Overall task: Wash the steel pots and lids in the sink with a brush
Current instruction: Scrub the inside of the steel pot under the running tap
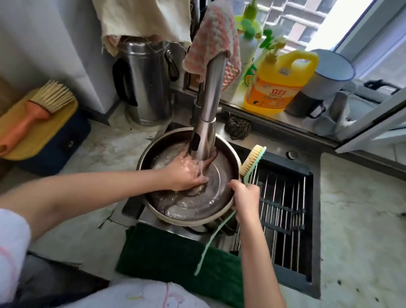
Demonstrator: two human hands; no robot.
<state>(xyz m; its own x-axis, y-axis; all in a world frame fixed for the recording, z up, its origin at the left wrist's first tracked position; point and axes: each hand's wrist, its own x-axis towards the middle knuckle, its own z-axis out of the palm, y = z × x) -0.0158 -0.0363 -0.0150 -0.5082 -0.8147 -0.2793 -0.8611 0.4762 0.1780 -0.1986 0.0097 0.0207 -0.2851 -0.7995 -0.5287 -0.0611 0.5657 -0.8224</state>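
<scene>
A person stands at the sink (pixel 312 247). A big steel pot (pixel 148 153) sits in the left part of the sink, right under the tap (pixel 211 101). Water runs down from the tap into the pot. The pot has water in it, and something round and steel lies at the bottom. I cannot tell if that is a lid.

The left hand (pixel 185 174) is inside the pot, under the running water. Its fingers point down into the water. They are wet and blurry, so I cannot tell if they hold anything.

The right hand (pixel 244 198) is just beside the pot's right rim. Its fingers are curled tight round the handle of a brush (pixel 251 161). The brush stands up from the hand, with its pale bristles above the rim. A green cord (pixel 211 242) hangs down from the handle.

In the right part of the sink there is a rack of steel bars (pixel 282 208). A dark green cloth (pixel 169 255) lies over the front edge of the sink. A pink and white cloth (pixel 216 33) hangs over the top of the tap.

A yellow bottle (pixel 275 86) stands on the sill behind the sink, near a white mug (pixel 330 71) with a blue rim. A tall steel can (pixel 147 81) stands to the left of the tap. Far to the left, an orange brush (pixel 30 118) lies on a yellow board (pixel 50 137).
</scene>
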